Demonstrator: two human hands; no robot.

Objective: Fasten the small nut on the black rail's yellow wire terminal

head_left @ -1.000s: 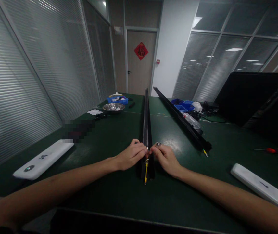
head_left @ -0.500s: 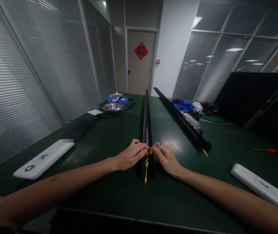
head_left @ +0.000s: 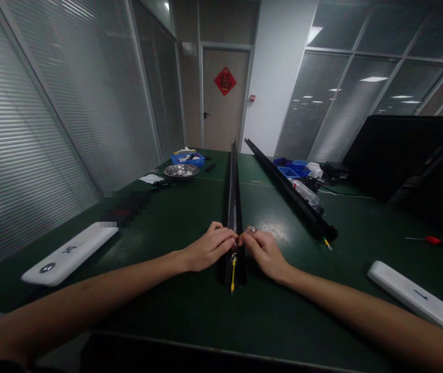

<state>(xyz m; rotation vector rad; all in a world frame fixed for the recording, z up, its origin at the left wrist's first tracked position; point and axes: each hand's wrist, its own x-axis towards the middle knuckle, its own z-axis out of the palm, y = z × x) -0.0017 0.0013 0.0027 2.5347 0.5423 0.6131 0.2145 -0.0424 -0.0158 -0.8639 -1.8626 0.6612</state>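
Note:
A long black rail (head_left: 233, 191) lies on the green table (head_left: 190, 217), running straight away from me. A short yellow wire (head_left: 233, 273) with a metal terminal hangs at the rail's near end. My left hand (head_left: 209, 249) and my right hand (head_left: 263, 250) meet over the rail just above that wire. Both hands have their fingertips pinched together, touching each other at a small part I cannot make out. A ring shows on a finger of my right hand.
A second black rail (head_left: 291, 192) lies diagonally to the right. White flat covers rest at the left (head_left: 70, 253) and the right (head_left: 419, 300). A red-handled screwdriver (head_left: 433, 240), blue bins (head_left: 291, 168), a metal bowl (head_left: 181, 171) and a dark monitor (head_left: 408, 155) stand farther off.
My fingertips have shifted very slightly at the rail's near end; the arms, the rail and the wire stay where they were.

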